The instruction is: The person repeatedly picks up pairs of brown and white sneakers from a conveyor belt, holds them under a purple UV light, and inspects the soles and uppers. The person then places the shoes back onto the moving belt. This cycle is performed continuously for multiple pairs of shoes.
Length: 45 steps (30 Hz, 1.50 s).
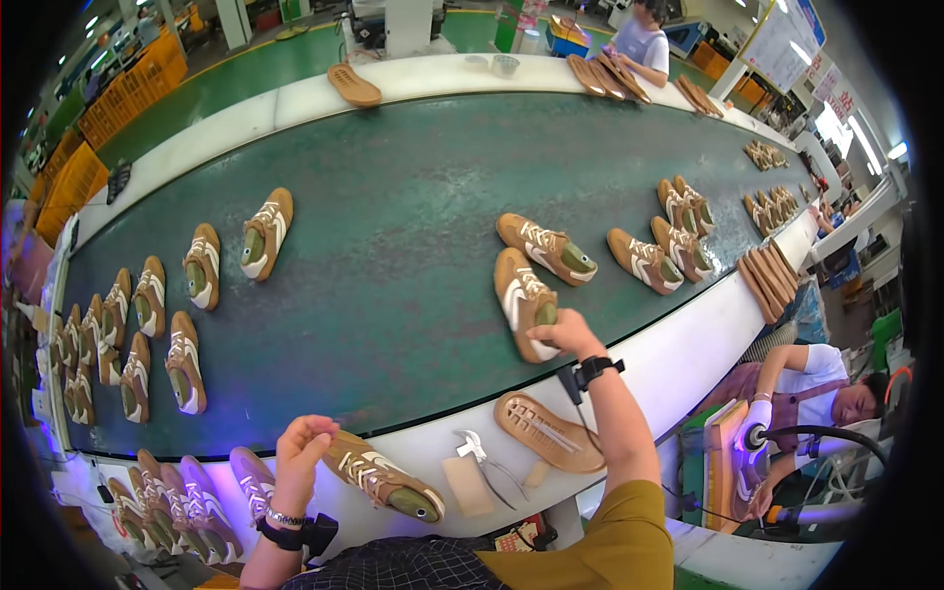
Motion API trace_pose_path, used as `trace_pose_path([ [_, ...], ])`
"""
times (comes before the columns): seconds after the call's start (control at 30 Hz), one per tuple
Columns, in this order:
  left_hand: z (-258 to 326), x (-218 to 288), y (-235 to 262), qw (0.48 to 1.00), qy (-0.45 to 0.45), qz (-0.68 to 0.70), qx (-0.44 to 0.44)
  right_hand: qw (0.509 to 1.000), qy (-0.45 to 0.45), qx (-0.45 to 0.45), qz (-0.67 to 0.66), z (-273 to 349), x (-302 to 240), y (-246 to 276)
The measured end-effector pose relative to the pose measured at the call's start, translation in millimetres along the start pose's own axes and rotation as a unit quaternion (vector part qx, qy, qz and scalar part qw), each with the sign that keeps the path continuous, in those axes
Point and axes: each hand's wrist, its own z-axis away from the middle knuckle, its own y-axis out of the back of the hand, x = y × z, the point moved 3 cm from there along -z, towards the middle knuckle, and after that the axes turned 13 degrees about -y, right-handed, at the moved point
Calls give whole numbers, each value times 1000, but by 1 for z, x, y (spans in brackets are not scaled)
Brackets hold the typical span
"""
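A tan sneaker (521, 295) with white stripes and laces is on the green conveyor belt (403, 226), and my right hand (567, 332) grips it at the heel. Another tan sneaker lies right behind it (546, 248). My left hand (303, 450) is over the white ledge (678, 344), its fingers curled together; I cannot make out what is in them, if anything. By those fingers is the toe of a third sneaker (379, 477), which lies on the ledge with a green filling inside.
Pincers (477, 452), a beige block (467, 485) and a loose brown sole (548, 433) lie on the ledge. More sneakers (197, 501) stand at its left end. Shoes fill the belt's left end and right side. A co-worker (811, 393) sits at the right; another person (641, 44) is across the belt.
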Motion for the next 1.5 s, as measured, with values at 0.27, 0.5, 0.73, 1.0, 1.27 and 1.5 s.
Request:
trace_pose_path([
  [0.27, -14, -10, -62, 961, 133, 207, -128, 854, 146, -449, -220, 107, -80, -109],
  [0.5, 6, -17, -21, 934, 60, 349, 43, 872, 483, -80, 19, 89, -142, -48],
  [0.73, 34, -17, 19, 909, 67, 403, 83, 941, 118, 317, 29, -102, -53, 79],
  [1.0, 60, -84, 62, 928, 102, 334, 131, 969, 62, 229, 67, -90, -37, 32],
  [1.27, 67, -27, 52, 917, 55, 394, -41, 913, 35, -109, -392, -16, -22, -49],
  [1.5, 93, -38, 85, 859, 51, 494, -128, 770, 100, -276, -566, 172, -68, -125],
])
